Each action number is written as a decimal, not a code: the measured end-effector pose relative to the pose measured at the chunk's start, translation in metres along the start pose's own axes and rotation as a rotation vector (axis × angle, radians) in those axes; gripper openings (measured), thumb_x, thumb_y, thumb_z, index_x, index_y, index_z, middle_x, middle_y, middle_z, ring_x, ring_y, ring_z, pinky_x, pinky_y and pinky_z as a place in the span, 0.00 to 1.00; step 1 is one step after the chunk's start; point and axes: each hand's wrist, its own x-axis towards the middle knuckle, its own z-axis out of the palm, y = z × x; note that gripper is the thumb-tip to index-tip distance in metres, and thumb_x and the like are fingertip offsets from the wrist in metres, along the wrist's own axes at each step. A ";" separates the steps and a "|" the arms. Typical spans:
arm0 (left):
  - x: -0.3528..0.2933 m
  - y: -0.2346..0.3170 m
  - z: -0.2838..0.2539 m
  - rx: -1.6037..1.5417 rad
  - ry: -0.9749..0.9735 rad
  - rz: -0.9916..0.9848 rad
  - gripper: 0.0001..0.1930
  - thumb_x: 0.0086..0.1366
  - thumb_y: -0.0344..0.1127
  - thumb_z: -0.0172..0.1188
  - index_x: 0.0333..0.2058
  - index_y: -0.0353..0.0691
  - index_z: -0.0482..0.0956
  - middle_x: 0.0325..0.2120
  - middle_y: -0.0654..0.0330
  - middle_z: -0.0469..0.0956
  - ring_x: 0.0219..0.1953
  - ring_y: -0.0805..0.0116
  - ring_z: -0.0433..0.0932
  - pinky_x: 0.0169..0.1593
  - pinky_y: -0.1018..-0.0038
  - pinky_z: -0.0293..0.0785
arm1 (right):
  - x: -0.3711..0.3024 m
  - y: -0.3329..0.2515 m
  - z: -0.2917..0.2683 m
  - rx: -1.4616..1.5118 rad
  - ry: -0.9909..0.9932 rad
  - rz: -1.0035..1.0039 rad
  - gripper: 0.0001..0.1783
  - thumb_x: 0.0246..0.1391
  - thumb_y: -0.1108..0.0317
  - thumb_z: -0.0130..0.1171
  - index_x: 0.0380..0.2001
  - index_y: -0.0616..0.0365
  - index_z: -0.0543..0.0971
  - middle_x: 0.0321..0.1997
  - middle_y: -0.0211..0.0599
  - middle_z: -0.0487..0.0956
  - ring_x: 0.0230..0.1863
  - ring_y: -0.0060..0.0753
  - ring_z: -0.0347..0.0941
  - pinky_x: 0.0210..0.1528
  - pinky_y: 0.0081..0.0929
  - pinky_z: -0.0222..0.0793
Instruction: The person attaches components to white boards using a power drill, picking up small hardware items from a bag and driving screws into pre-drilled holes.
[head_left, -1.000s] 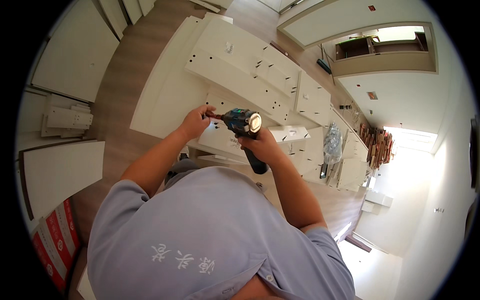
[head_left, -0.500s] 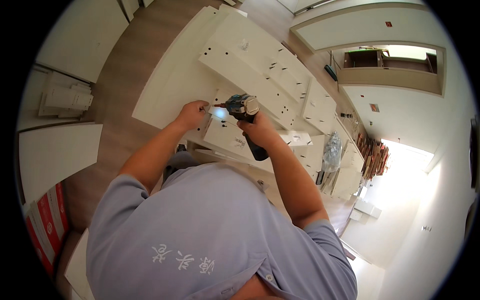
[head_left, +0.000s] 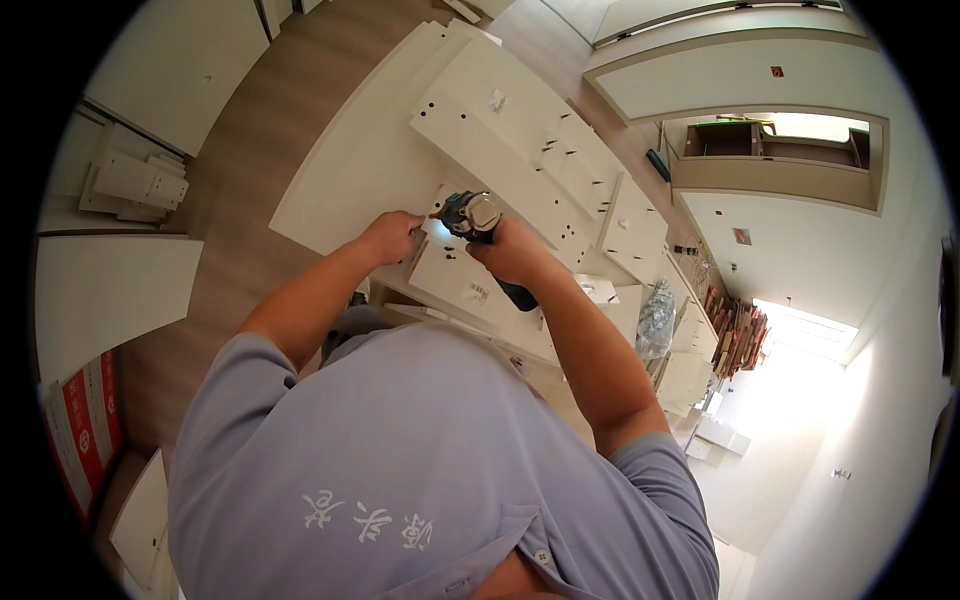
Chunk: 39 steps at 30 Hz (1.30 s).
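Note:
My right hand [head_left: 513,252] is wrapped round the grip of a cordless driver [head_left: 470,214], teal and black with a pale rear end. Its nose points left, and its lamp throws a bright spot on a white board. Right at the tip of the bit, my left hand [head_left: 393,237] is closed in a pinch; whatever is between the fingers is too small to make out. Beneath both hands lie white panels [head_left: 345,165] with dark holes. A narrower white panel [head_left: 455,275] with a label and dark fittings lies just below the driver.
Stacked white boards [head_left: 500,140] with upright dark pegs stretch away to the right. A clear plastic bag [head_left: 657,318] lies at their right end. More boards [head_left: 120,310] stand at the left, near a red and white carton [head_left: 85,425]. Wood strips [head_left: 738,335] are piled far right.
The driver has moved slightly left and its nose has come closer to my left fingertips. My left hand has shifted a little right and nearer to me. The view has shifted slightly.

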 end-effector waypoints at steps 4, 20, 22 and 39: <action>-0.001 -0.004 0.002 -0.026 0.007 0.004 0.22 0.63 0.25 0.54 0.56 0.33 0.82 0.42 0.40 0.83 0.44 0.42 0.82 0.49 0.58 0.79 | 0.003 0.002 0.002 -0.018 0.000 0.008 0.21 0.55 0.58 0.68 0.48 0.59 0.85 0.45 0.52 0.87 0.48 0.57 0.83 0.51 0.47 0.78; -0.032 0.018 -0.018 -1.354 0.044 -0.580 0.20 0.80 0.51 0.55 0.58 0.44 0.80 0.32 0.70 0.70 0.28 0.81 0.65 0.25 0.82 0.61 | -0.071 0.029 0.007 0.802 0.079 -0.068 0.12 0.59 0.71 0.69 0.44 0.64 0.83 0.34 0.32 0.84 0.35 0.26 0.79 0.42 0.32 0.77; -0.028 0.020 -0.017 -1.458 0.006 -0.604 0.21 0.81 0.54 0.53 0.60 0.46 0.78 0.30 0.71 0.67 0.27 0.81 0.64 0.25 0.83 0.60 | -0.073 0.039 0.020 0.852 0.066 -0.029 0.11 0.59 0.72 0.69 0.44 0.63 0.83 0.35 0.32 0.84 0.35 0.26 0.79 0.43 0.31 0.77; 0.007 0.049 0.012 -1.765 -0.044 -0.616 0.20 0.75 0.62 0.57 0.53 0.55 0.80 0.24 0.70 0.66 0.22 0.80 0.65 0.23 0.82 0.62 | -0.090 0.056 0.044 1.063 0.117 -0.024 0.14 0.61 0.75 0.67 0.50 0.63 0.83 0.43 0.33 0.86 0.39 0.25 0.80 0.46 0.29 0.80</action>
